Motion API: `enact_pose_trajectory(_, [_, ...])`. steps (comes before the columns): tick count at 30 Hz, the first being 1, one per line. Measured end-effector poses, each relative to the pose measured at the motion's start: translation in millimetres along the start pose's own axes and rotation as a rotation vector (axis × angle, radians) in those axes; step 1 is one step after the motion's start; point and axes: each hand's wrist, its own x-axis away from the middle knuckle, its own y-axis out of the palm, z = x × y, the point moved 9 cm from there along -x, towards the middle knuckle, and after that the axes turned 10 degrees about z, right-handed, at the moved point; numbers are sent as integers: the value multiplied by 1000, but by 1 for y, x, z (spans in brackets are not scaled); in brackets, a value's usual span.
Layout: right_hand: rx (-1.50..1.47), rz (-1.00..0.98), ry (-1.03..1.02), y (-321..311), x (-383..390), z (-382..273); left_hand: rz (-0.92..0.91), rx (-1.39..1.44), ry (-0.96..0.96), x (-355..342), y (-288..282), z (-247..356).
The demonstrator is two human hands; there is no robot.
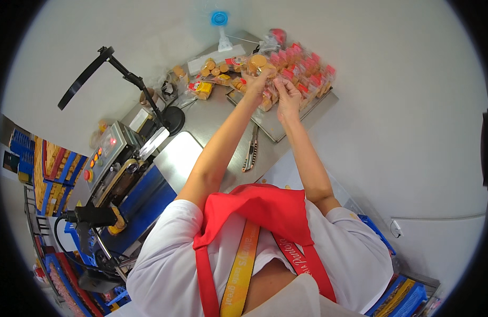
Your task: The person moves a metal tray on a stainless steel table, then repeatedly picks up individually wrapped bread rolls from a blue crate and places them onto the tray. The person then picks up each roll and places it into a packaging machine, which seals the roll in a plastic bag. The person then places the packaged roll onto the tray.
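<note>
My left hand (pixel 256 83) reaches to the far side of the steel table, its fingers closed on a clear packet of round golden biscuits (pixel 259 61). Just to its right, my right hand (pixel 288 96) has thumb and fingertips pinched together; whatever sits between them is too small to make out. Many similar packets with red-and-pink tops (pixel 307 66) stand in rows on a metal tray (pixel 270 127) beneath and beyond my hands. More biscuit packets (pixel 215 68) lie to the left of my left hand. A slim tool with a dark and orange handle (pixel 249 156) rests on the table below the tray.
A sealing machine with coloured buttons (pixel 109 158) and a blue conveyor belt (pixel 143 208) stands at the left. A ring lamp on a black stand (pixel 173 120) rises beside it. A small blue fan (pixel 219 19) stands at the back. Blue crates (pixel 405 296) sit lower right.
</note>
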Motion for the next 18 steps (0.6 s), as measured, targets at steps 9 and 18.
enact_pose_trajectory(9, [664,-198,-645,80,25,-46,-125,434,-432,-20,-41,19])
enact_pose_trajectory(18, [841,-1184,-914,249,86,-48,100,-182,441,47,-166,151])
